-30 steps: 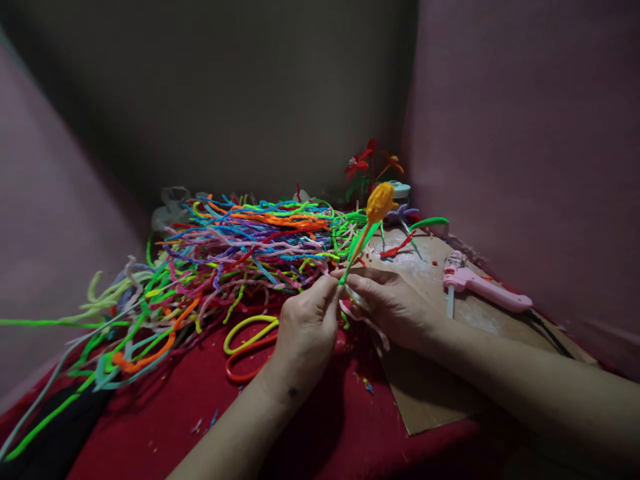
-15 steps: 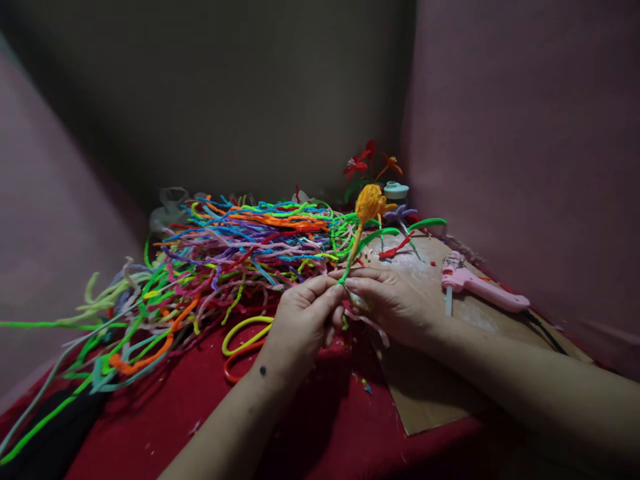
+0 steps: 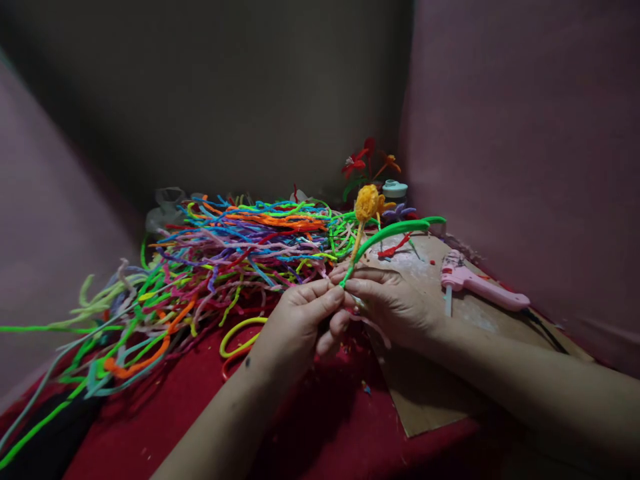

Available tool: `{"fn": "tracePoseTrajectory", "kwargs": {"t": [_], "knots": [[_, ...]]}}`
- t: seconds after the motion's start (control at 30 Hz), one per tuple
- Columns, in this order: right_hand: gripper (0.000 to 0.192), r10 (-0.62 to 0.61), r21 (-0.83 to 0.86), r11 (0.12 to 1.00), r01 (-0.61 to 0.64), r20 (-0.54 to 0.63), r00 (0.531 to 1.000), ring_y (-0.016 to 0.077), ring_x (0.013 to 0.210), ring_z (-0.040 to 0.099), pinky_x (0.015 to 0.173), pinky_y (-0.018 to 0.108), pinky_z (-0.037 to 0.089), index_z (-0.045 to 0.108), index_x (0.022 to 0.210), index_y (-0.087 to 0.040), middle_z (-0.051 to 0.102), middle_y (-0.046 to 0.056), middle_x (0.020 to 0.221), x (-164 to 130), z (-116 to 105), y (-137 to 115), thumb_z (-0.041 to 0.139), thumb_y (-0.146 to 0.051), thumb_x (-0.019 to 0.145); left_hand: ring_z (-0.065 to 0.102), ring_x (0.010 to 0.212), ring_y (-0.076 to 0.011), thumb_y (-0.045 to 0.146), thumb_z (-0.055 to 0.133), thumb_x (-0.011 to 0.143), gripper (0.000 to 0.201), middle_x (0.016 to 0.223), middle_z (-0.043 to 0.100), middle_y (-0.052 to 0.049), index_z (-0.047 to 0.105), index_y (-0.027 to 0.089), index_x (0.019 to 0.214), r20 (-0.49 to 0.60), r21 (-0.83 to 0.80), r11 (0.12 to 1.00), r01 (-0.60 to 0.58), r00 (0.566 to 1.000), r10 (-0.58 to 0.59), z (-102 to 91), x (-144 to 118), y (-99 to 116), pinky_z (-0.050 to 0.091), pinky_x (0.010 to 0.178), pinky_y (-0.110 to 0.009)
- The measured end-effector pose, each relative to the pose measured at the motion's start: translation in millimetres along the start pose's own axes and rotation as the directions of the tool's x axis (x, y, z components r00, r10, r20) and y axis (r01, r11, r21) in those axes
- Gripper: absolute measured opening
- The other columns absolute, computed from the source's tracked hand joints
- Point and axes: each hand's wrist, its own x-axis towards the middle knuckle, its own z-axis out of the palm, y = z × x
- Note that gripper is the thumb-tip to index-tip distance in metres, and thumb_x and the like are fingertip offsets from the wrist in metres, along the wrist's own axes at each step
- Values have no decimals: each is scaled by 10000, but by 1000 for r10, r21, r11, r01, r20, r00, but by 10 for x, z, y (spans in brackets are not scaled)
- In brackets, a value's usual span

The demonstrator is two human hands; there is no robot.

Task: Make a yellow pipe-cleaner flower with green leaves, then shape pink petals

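My left hand (image 3: 300, 319) and my right hand (image 3: 387, 300) meet above the red cloth (image 3: 310, 427). Together they pinch the lower stem of a pipe-cleaner flower with a yellow-orange bud (image 3: 367, 201) on top. A green pipe cleaner (image 3: 395, 230) starts at my fingertips and arcs up and to the right. The stem stands nearly upright, tilted slightly right. My right hand lies partly over a brown cardboard sheet (image 3: 425, 393).
A big heap of coloured pipe cleaners (image 3: 225, 253) covers the left and centre. A pink glue gun (image 3: 480, 285) lies on the cardboard at the right. Finished red and orange flowers (image 3: 365, 163) and a small pale pot (image 3: 395, 190) stand in the back corner. Walls close in on both sides.
The yellow bud has shifted slightly left and more upright. The green pipe cleaner now arcs higher to the right. My left thumb and fingers have turned on the stem.
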Motion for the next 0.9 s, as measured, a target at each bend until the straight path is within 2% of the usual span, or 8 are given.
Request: {"fn": "tracePoseTrajectory", "kwargs": {"t": [0.07, 0.1, 0.2, 0.33, 0.47, 0.57, 0.7, 0.9], "knots": [[140, 32, 0, 999, -32, -31, 999, 100, 556, 471, 598, 267, 400, 725, 860, -214, 573, -23, 622, -2, -8, 12, 662, -221, 735, 398, 366, -50, 315, 473, 858, 236, 512, 487, 36, 531, 149, 700, -147, 336, 934, -120, 973, 178, 36, 3, -32, 308, 376, -167], [133, 35, -4, 999, -35, -48, 998, 92, 529, 439, 566, 259, 382, 723, 849, -209, 558, -28, 603, -3, -9, 14, 664, -227, 731, 451, 420, -66, 309, 470, 861, 226, 553, 517, 22, 535, 151, 713, -187, 513, 842, -165, 936, 298, 50, 4, -58, 348, 422, -181], [122, 52, -7, 999, -53, -116, 992, 93, 557, 450, 553, 248, 376, 714, 823, -201, 583, -19, 662, -5, 8, 5, 675, -245, 716, 552, 577, -107, 258, 478, 867, 133, 691, 594, -8, 564, 156, 857, -113, 880, 429, -202, 789, 604, 50, 8, -152, 410, 558, -215], [127, 88, 14, 996, -87, -148, 985, 112, 651, 523, 590, 243, 410, 708, 812, -205, 609, -11, 709, -4, 40, -2, 695, -260, 697, 605, 636, -132, 201, 466, 876, 116, 745, 628, -30, 549, 144, 933, 131, 988, -45, -147, 660, 739, -24, 19, -244, 415, 574, -225], [95, 117, 10, 993, -117, -165, 979, 104, 648, 528, 600, 241, 412, 696, 747, -201, 610, -18, 699, -6, 24, 17, 721, -257, 675, 598, 596, -150, 146, 452, 869, 133, 683, 605, -25, 554, 128, 952, 304, 941, -329, -82, 632, 713, -81, 33, -268, 403, 531, -245], [87, 102, -16, 994, -105, -139, 985, 107, 654, 527, 614, 248, 412, 691, 736, -193, 591, -20, 679, -9, -8, 35, 721, -253, 682, 605, 626, -156, 97, 432, 854, 168, 693, 609, -35, 556, 123, 965, 327, 932, -346, -103, 645, 690, -98, 42, -274, 425, 558, -244], [72, 95, -39, 994, -101, -123, 988, 89, 596, 482, 597, 245, 400, 684, 722, -188, 546, -32, 646, -10, -22, 41, 710, -251, 700, 607, 653, -155, 85, 407, 852, 182, 713, 611, -45, 557, 127, 944, 289, 955, -257, -148, 660, 693, -115, 54, -284, 453, 608, -244], [118, 82, -51, 995, -87, -81, 993, 73, 566, 434, 617, 245, 397, 707, 808, -210, 531, -35, 647, -12, 5, 31, 719, -255, 700, 569, 619, -116, 96, 433, 852, 147, 693, 593, -21, 566, 145, 891, 167, 956, 35, -291, 641, 749, -75, 46, -218, 432, 606, -209]]}}
